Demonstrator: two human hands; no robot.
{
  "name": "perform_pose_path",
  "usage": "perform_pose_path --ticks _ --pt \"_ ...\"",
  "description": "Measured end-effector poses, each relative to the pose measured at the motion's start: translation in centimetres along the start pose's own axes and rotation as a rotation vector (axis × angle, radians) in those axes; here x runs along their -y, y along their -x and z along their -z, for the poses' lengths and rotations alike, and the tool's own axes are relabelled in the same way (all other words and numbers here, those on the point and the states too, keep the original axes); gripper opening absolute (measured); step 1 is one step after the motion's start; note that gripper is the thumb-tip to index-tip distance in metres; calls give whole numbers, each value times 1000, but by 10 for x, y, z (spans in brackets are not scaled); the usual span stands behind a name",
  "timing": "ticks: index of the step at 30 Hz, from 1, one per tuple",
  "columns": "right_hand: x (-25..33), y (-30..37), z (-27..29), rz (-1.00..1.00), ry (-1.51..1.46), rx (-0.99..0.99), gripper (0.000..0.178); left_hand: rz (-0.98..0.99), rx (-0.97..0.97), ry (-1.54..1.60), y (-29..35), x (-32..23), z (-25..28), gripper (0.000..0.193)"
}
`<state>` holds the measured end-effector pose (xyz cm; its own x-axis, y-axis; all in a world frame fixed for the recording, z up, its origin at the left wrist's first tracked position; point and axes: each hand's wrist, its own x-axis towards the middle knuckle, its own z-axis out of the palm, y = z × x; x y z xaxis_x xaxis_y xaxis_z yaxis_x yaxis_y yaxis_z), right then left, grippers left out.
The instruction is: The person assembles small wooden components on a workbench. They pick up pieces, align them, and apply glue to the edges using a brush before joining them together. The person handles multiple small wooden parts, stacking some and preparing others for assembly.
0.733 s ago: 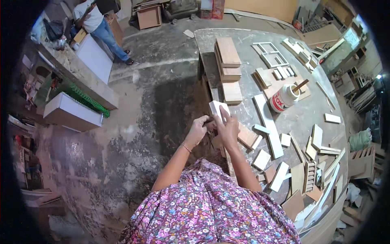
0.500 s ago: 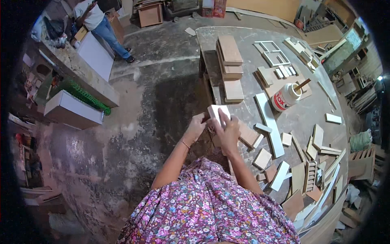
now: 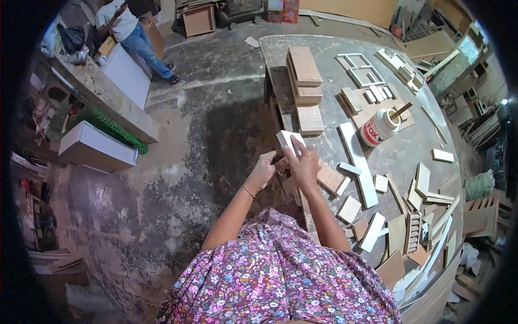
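Along the left edge of the desk (image 3: pixel 418 143), the person's right hand (image 3: pixel 305 167) grips a block (image 3: pixel 286 137), fingers laid over its upper face. The left hand (image 3: pixel 264 168), fingers curled, is close by its near end; whether it also grips cannot be told. The block, small, whitish, straight-edged and tilted, juts forward past the right hand's fingers.

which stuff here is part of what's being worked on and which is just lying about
Seemingly in use:
- white-faced block, held in the right hand
- left hand, close by the block; its grip is unclear

Apparently just lying about, untouched:
- row of wooden blocks
- white bottle, though it may belong
- long white strip
- green coil on the left
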<state>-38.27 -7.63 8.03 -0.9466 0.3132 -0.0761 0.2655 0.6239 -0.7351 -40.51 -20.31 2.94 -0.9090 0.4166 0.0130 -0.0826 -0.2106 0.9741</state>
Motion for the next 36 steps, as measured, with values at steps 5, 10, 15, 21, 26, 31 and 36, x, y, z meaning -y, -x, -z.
perform_pose_path --ticks 5,10,15,21,26,31,36 --pt "8 16 -3 74 -8 -21 44 120 -112 291 -1 6 12 24" --pt "0 25 -8 159 52 -80 44 65 -73 202 -4 -9 11 19" --pt "15 -1 -3 40 -27 11 43 180 -99 381 1 1 4 19" --pt "2 36 -8 224 63 -98 43 151 -82 448 -5 -7 21 16" --pt "11 -5 -1 53 28 -10 44 151 -33 254 0 6 4 19" --pt "3 21 -12 167 94 -94 43 217 -159 466 -6 23 21 18" --pt "4 23 -5 65 112 -53 44 167 -39 258 -3 15 17 18"
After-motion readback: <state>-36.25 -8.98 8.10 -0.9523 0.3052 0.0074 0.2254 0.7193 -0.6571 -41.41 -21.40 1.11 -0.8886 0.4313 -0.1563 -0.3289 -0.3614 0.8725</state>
